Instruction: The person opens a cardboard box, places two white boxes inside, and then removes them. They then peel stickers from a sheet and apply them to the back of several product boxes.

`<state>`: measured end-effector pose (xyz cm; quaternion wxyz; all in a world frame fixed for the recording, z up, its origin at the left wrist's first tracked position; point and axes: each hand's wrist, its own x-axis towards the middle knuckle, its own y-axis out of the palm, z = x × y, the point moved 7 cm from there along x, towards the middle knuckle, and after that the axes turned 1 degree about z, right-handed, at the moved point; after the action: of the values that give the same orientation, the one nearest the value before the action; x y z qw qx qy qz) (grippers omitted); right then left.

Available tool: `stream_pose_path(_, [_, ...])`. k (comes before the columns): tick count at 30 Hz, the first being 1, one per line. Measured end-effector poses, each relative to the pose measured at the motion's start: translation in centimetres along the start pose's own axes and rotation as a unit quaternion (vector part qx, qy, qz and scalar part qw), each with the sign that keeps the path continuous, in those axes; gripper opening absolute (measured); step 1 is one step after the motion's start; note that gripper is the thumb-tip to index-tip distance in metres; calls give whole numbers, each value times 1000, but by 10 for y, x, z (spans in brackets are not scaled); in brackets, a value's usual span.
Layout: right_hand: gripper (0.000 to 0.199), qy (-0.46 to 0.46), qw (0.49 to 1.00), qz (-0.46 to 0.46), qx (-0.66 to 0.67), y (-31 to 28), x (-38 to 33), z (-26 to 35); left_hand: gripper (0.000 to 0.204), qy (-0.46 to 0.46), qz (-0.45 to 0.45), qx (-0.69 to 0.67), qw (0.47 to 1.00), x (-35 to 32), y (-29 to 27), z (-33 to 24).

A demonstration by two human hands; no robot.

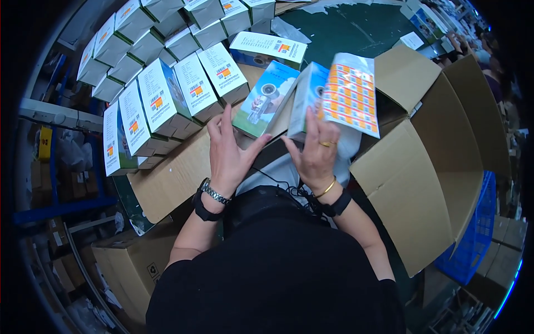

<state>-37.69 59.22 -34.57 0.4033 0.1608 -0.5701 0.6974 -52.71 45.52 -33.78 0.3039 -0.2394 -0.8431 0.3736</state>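
My left hand lies with fingers spread on a sheet of brown cardboard, its fingertips against a blue-and-white product box that leans tilted in front of me. My right hand, with a ring and a bangle, grips a second white-and-blue box together with a sheet of orange-and-white sticker labels that stands up behind its fingers. Both wrists wear dark bands, and the left wrist has a metal watch too.
Several white boxes with orange labels stand in rows at the left and back. A large open cardboard carton sits at the right, with a blue plastic crate beyond it. Another carton is at lower left. The green tabletop shows at the back.
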Motion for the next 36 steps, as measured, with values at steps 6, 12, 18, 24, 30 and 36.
stream_pose_path(6, [83, -61, 997, 8, 39, -6, 8, 2, 78, 77, -16, -61, 995, 13, 9, 3])
stream_pose_path(12, [82, 93, 995, -40, -5, -30, -5, -17, 62, -263, 118, -517, 806, 3, 47, 43])
stream_pose_path(18, [86, 156, 987, 24, 30, -4, -20, -33, 58, -307, 133, -543, 770, 10, 41, 29])
stream_pose_path(24, [86, 235, 956, 59, 165, 17, -30, -47, 58, -104, 55, -186, 975, 31, 26, 30])
stream_pose_path(30, [84, 225, 944, 27, 240, 23, -30, -50, 59, 45, -26, -68, 996, 20, 10, -16])
stream_pose_path(36, [76, 286, 912, 10, 293, 24, -32, -55, 57, -278, 127, -581, 755, 19, 41, 29])
